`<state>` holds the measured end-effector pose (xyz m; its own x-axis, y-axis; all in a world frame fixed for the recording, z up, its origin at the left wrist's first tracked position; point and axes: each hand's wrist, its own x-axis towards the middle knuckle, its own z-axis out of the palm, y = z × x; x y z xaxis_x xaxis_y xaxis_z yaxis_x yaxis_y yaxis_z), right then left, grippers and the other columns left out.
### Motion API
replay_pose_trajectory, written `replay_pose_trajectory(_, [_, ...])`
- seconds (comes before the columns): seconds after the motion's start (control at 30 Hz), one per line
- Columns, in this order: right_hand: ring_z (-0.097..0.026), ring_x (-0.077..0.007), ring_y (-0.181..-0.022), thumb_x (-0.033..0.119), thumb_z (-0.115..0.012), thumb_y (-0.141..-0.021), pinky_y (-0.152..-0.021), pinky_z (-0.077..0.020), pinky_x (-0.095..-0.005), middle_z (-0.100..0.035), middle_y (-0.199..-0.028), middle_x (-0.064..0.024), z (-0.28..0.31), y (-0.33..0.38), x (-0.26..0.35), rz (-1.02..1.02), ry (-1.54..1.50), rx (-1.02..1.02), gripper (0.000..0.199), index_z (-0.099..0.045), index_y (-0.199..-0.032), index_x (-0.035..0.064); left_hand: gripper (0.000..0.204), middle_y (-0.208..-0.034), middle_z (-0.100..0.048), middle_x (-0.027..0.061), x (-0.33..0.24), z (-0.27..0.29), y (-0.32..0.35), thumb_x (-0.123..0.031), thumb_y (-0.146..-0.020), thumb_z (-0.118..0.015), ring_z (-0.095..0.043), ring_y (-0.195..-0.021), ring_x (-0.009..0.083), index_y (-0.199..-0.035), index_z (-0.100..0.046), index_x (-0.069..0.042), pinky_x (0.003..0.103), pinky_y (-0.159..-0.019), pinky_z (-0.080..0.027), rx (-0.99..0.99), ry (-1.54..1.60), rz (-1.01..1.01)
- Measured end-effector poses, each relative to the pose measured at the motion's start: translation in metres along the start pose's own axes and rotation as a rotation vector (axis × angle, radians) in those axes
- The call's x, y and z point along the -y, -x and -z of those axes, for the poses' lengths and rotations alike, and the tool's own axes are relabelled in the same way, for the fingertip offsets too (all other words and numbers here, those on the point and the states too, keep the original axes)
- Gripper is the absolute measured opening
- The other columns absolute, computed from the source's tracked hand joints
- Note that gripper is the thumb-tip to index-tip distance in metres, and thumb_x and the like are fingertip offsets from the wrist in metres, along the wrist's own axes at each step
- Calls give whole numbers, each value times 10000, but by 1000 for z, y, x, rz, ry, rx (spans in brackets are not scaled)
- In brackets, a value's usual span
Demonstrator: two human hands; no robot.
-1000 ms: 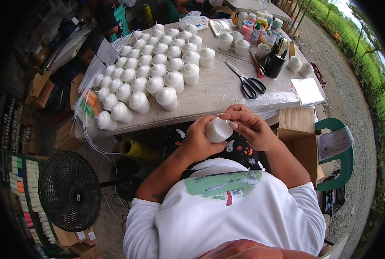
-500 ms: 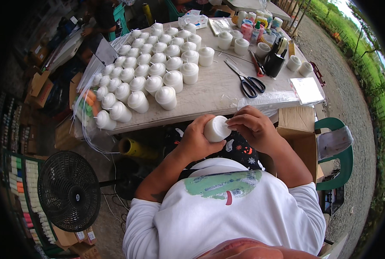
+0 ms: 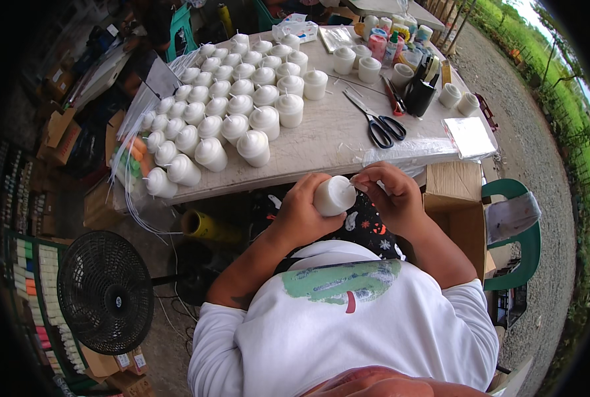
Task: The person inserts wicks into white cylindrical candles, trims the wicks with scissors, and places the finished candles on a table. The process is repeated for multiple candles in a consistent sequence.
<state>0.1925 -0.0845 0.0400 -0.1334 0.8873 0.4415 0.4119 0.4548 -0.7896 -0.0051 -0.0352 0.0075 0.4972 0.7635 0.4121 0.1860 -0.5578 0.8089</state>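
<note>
From where I watched, both forearms came up from the lower edge and met in front of the chest, just below the table edge; the left arm was bent at the elbow and angled up and to the right, its wrist fairly straight; the left hand (image 3: pixel 301 215) was curled into a firm wrap, thumb and fingers closed round what it held; the right forearm rose more steeply from the right side; the right hand (image 3: pixel 391 198) bent inward at the wrist, its fingertips (image 3: pixel 360 182) pinched together close beside the left hand's knuckles.
</note>
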Motion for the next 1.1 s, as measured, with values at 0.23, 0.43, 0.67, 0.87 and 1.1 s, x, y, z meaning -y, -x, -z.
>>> replay_pose_trajectory(0.23, [-496, -125, -939, -16, -632, -877, -839, -421, -240, -482, -1035, -41, -15, 3, -8, -174, -473, -55, 91, -635, -960, 23, 594, -1005, -640, 172, 1, -2, 2, -144, -601, -835, -653, -925, 306, -1105, -548, -17, 386, -809, -514, 81, 127, 108])
replay_pose_trajectory(0.43, [-484, -130, -963, -4, -639, -876, -859, -402, -246, -486, -1019, -42, -19, 3, -8, -122, -403, -54, 79, -631, -947, 30, 596, -979, -648, 172, -2, -1, 2, -167, -601, -847, -659, -893, 289, -1097, -553, -11, 373, -799, -517, 115, 144, 134])
replay_pose_trajectory(0.67, [-494, -148, -937, -17, -626, -877, -829, -414, -260, -502, -993, -52, -22, 5, -11, -136, -326, -71, 74, -615, -936, 26, 592, -972, -652, 169, -1, 0, 1, -167, -596, -851, -657, -885, 270, -1089, -562, -13, 362, -790, -515, 120, 157, 107])
replay_pose_trajectory(0.87, [-554, -250, -900, -42, -645, -820, -800, -464, -311, -547, -991, -104, -3, 0, -1, 177, 161, 35, 165, -618, -967, 26, 612, -1011, -651, 96, 1, 13, -1, -130, -615, -845, -621, -912, 172, -1144, -561, -11, 327, -825, -495, 324, 388, 340])
replay_pose_trajectory(1.1, [-563, -249, -962, 43, -710, -725, -812, -474, -354, -574, -1040, -68, 18, -9, 8, 443, 515, 236, 380, -647, -1099, 62, 568, -980, -645, 33, 5, 19, -5, -48, -648, -826, -594, -874, 105, -1148, -557, -22, 273, -770, -498, 506, 609, 421])
